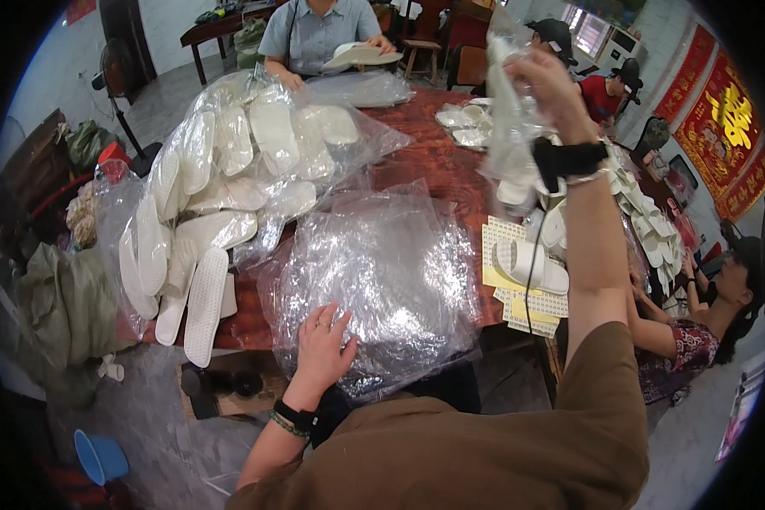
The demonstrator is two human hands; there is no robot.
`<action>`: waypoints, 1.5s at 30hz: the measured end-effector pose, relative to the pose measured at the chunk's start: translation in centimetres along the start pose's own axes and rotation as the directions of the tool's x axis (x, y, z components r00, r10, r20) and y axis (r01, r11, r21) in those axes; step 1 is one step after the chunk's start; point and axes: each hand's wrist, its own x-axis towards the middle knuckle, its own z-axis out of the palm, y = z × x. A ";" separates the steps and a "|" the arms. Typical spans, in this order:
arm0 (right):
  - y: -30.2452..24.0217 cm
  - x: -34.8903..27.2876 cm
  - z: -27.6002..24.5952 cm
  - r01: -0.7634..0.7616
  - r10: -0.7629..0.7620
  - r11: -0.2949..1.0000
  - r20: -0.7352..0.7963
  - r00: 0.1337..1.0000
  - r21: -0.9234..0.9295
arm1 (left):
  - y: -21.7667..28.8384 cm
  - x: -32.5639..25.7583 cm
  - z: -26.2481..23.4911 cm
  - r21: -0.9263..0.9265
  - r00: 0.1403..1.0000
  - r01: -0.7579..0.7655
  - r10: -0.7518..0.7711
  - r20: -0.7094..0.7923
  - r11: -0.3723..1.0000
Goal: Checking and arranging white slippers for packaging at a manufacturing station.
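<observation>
Plastic bag (pixel 506 127), clear, thin and crinkly, hangs from our raised right hand (pixel 546 81), fingers pinching its top; we judge it light, limp and slippery, best gripped at the mouth. Our left hand (pixel 325 344) lies with fingers spread on the stack of clear bags (pixel 382 272) on the red-brown worktop (pixel 433 161), white slippers (pixel 531 265) beside it.

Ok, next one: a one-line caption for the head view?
Left hand flat on a stack of clear plastic bags; right hand lifts a bagged white slipper above the wooden table.
</observation>
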 end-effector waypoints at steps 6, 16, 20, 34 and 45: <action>-8.7 -10.2 5.8 -0.016 0.078 0.979 0.298 0.951 -0.203 | -0.2 -0.3 -0.5 -0.045 0.998 0.033 -0.031 0.058 0.998; 0.6 -26.1 22.0 0.015 -0.035 0.999 0.788 0.615 0.033 | -2.5 0.6 0.4 -0.209 0.993 0.088 -0.070 0.093 0.974; -0.9 -26.5 17.0 -0.078 0.061 0.997 0.734 0.676 -0.011 | -3.2 0.6 0.3 -0.216 0.999 0.015 -0.005 0.049 0.976; -1.4 -40.1 11.8 -0.074 0.313 0.942 0.773 0.552 -0.329 | -2.6 0.6 -0.6 -0.379 0.940 0.341 -0.307 0.148 0.860; 1.1 -41.7 13.1 -0.558 0.471 0.808 0.360 0.805 0.191 | -1.5 0.5 -0.6 -0.891 0.864 0.350 -0.468 0.187 0.289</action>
